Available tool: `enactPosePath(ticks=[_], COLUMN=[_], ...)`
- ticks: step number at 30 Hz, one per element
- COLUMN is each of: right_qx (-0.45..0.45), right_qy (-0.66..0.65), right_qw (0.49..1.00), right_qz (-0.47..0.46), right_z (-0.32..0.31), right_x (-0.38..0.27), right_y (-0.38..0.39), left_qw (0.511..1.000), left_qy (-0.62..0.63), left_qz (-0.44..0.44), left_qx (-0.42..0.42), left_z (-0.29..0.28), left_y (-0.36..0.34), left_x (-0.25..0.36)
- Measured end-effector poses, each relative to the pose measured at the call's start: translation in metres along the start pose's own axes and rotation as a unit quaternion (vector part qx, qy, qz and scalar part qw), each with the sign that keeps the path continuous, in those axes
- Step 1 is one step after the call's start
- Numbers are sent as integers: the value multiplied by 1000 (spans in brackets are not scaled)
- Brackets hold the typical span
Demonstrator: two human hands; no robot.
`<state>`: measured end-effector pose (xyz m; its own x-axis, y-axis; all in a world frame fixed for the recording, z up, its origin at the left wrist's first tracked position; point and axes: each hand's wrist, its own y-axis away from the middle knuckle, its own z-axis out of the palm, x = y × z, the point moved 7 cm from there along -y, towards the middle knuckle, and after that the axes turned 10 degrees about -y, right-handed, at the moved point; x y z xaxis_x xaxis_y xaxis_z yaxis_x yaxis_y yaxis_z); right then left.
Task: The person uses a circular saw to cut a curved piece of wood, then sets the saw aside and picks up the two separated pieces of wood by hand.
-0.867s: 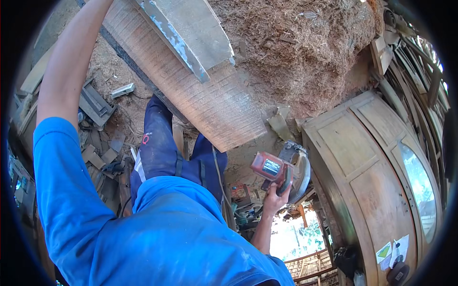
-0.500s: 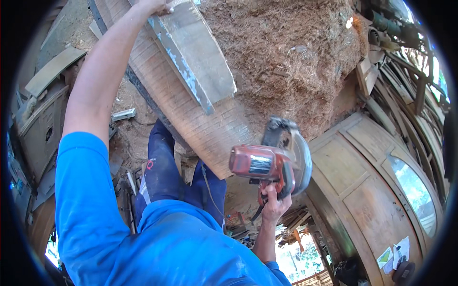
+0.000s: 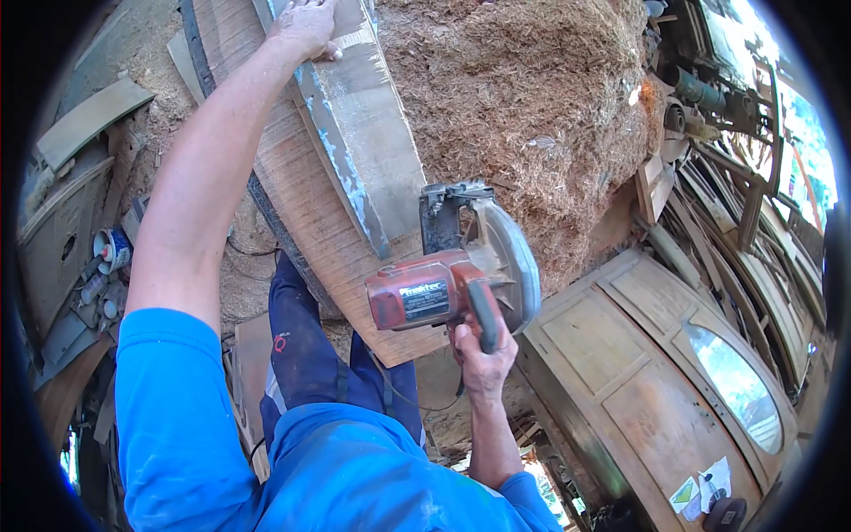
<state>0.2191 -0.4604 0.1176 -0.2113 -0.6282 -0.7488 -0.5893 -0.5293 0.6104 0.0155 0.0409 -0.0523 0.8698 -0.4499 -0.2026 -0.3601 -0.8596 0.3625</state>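
Observation:
My right hand is wrapped round the rear handle of a red circular saw. Its round guard faces right, and the saw is just past the near end of a thick wooden plank with flaking blue paint on its edge. That plank rests on a wider wooden board, which slants toward my legs. Stretched out far ahead, my left hand lies on top of the plank, thumb apart from the fingers; the fingertips are partly cut off by the upper edge.
A big heap of wood shavings lies beyond the board. To the right are a panelled wooden door with an oval glass and stacked timber strips. Cans and offcuts lie at the left, and a cord runs near my legs.
The saw in my right hand has moved left and slightly forward, closer to the plank's near end. My left hand now lies further onto the plank, and the view has shifted slightly.

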Motion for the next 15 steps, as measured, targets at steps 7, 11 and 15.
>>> enactPosePath(ticks=[7,11,15], right_qx=[-87,-133,-152], right_qy=[112,111,158], right_qw=[986,974,953], right_qz=[-92,-147,-209], right_z=[33,47,56], right_x=[-7,1,8], right_y=[-8,-14,-13], left_qw=[1000,1000,1000], left_qy=[15,1,-2], left_qz=[1,6,8], left_qx=[8,-7,10], left_z=[-21,-20,-8], left_y=[14,13,9], left_x=[4,5,0])
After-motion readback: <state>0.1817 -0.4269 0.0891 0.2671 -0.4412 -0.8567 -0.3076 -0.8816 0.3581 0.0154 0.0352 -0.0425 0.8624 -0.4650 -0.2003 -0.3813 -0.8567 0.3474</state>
